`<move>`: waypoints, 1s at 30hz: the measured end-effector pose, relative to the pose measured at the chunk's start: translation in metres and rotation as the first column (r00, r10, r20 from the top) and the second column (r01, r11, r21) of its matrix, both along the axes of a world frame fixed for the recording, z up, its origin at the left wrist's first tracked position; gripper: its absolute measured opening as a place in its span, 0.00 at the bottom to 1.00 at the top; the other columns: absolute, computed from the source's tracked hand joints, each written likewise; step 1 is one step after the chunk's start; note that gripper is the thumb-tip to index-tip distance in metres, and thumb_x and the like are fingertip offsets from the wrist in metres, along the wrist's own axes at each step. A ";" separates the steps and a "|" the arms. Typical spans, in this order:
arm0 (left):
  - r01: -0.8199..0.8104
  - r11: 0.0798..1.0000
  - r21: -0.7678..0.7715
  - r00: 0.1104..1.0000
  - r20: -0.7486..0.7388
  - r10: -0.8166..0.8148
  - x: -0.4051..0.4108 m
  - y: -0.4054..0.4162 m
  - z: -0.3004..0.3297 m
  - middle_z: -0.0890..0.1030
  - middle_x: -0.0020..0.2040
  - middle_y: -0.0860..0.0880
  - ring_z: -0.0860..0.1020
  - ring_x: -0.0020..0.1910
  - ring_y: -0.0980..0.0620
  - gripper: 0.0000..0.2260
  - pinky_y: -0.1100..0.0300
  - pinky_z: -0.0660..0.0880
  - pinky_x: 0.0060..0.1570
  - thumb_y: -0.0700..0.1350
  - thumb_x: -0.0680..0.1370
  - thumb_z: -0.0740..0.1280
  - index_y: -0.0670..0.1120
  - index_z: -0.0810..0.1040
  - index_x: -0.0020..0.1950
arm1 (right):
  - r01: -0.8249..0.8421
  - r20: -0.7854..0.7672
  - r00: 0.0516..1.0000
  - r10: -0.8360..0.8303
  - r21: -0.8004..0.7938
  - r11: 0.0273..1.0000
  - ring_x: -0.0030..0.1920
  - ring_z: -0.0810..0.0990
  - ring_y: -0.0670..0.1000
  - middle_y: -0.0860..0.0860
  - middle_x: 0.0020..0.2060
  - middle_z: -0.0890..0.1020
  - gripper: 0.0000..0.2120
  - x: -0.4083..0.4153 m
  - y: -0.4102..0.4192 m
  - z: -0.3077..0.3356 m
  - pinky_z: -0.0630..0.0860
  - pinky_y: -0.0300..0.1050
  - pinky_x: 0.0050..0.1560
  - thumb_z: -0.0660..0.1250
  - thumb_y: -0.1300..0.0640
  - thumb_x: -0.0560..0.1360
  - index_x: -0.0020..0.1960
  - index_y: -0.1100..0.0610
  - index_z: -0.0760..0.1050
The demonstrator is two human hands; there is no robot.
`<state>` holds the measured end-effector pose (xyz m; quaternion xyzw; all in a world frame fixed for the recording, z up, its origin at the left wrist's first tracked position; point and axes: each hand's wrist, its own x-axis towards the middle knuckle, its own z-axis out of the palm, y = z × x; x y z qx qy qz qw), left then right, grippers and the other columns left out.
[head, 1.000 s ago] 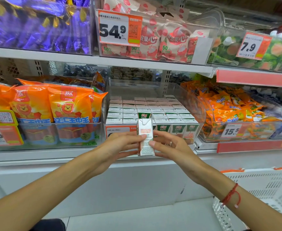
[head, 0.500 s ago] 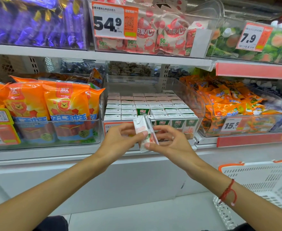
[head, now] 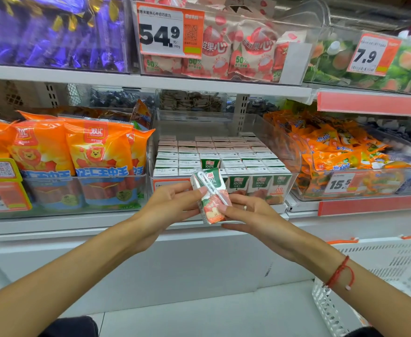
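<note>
Juice carton [head: 210, 198]: tilted, straw side up, just in front of clear bin [head: 290, 152]
Left hand [head: 172, 206]: pinching carton's left edge
Right hand [head: 255, 215]: pinching carton's lower right
Basket [head: 381, 268]: below-right of bin

Bright, even shop light; glare on clear bins [head: 284, 152]; edges bowed and softly blurred.

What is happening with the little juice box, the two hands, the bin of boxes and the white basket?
juice carton: tilted, held up between both hands in front of the shelf, wrapped straw stuck on its side.
left hand: fingertips pinch the carton's left side.
right hand: fingers and thumb grip the carton's lower right.
clear bin: packed with upright cartons, one gap in the front row.
white basket: standing low on the right.
</note>
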<state>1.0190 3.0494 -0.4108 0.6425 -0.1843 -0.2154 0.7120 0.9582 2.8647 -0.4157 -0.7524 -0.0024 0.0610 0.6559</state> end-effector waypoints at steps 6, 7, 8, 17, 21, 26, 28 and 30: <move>-0.163 0.979 0.123 0.968 0.213 0.135 -0.003 -0.002 -0.010 0.85 0.49 0.59 0.83 0.49 0.62 0.10 0.67 0.78 0.45 0.50 0.79 0.66 0.60 0.78 0.59 | 0.234 0.163 0.964 -0.209 -0.149 0.961 0.44 0.84 0.43 0.46 0.44 0.85 0.18 0.000 0.004 0.001 0.77 0.34 0.44 0.79 0.50 0.65 0.52 0.47 0.79; -0.170 0.978 0.125 0.968 0.209 0.141 -0.003 -0.004 -0.010 0.85 0.48 0.59 0.83 0.48 0.61 0.09 0.65 0.78 0.46 0.48 0.80 0.66 0.59 0.79 0.58 | 0.288 0.222 0.944 -0.244 -0.197 0.937 0.41 0.83 0.41 0.45 0.42 0.85 0.19 0.000 0.006 0.000 0.77 0.33 0.41 0.81 0.50 0.63 0.51 0.47 0.78; -0.166 0.979 0.121 0.973 0.180 0.143 -0.003 -0.006 -0.009 0.85 0.48 0.59 0.83 0.48 0.61 0.09 0.64 0.79 0.47 0.46 0.80 0.65 0.58 0.81 0.55 | 0.343 0.287 0.920 -0.269 -0.252 0.905 0.40 0.82 0.40 0.44 0.40 0.84 0.20 0.000 0.008 0.000 0.77 0.32 0.39 0.81 0.49 0.62 0.49 0.46 0.77; -0.186 0.976 0.111 0.973 0.158 0.167 -0.006 -0.004 -0.002 0.85 0.46 0.62 0.82 0.47 0.65 0.09 0.69 0.76 0.47 0.53 0.73 0.73 0.58 0.81 0.53 | 0.404 0.523 0.848 -0.078 -0.545 0.734 0.47 0.77 0.38 0.37 0.45 0.79 0.26 -0.002 0.022 -0.008 0.78 0.41 0.45 0.78 0.41 0.62 0.53 0.44 0.69; -0.219 0.962 0.161 0.918 0.367 0.148 -0.001 0.006 0.002 0.82 0.54 0.63 0.80 0.53 0.64 0.23 0.72 0.75 0.50 0.47 0.69 0.77 0.57 0.77 0.62 | 0.065 0.257 0.966 0.012 -0.289 0.955 0.57 0.78 0.38 0.39 0.57 0.80 0.24 -0.004 0.014 -0.003 0.75 0.37 0.58 0.72 0.41 0.69 0.62 0.43 0.72; -0.255 0.944 0.207 0.771 0.633 0.069 -0.002 0.011 -0.002 0.80 0.57 0.61 0.76 0.60 0.60 0.23 0.72 0.74 0.52 0.42 0.68 0.79 0.55 0.76 0.60 | 0.128 0.233 0.967 -0.107 -0.073 0.989 0.54 0.81 0.41 0.40 0.47 0.83 0.16 -0.004 0.013 0.003 0.76 0.43 0.60 0.66 0.34 0.66 0.46 0.43 0.80; -0.268 0.941 0.205 0.733 0.677 0.061 -0.004 0.009 -0.004 0.79 0.57 0.60 0.76 0.60 0.59 0.23 0.65 0.76 0.55 0.41 0.69 0.78 0.55 0.76 0.60 | 0.185 0.246 0.955 -0.167 -0.052 0.981 0.53 0.81 0.46 0.43 0.43 0.84 0.18 -0.003 0.013 0.004 0.76 0.50 0.63 0.67 0.33 0.63 0.42 0.46 0.80; -0.273 0.942 0.193 0.713 0.699 0.063 -0.005 0.007 -0.004 0.78 0.58 0.60 0.76 0.60 0.58 0.23 0.60 0.77 0.57 0.40 0.69 0.78 0.54 0.76 0.61 | 0.197 0.267 0.947 -0.180 -0.039 0.980 0.53 0.82 0.50 0.43 0.40 0.83 0.19 -0.003 0.012 0.005 0.75 0.53 0.63 0.68 0.34 0.63 0.41 0.49 0.80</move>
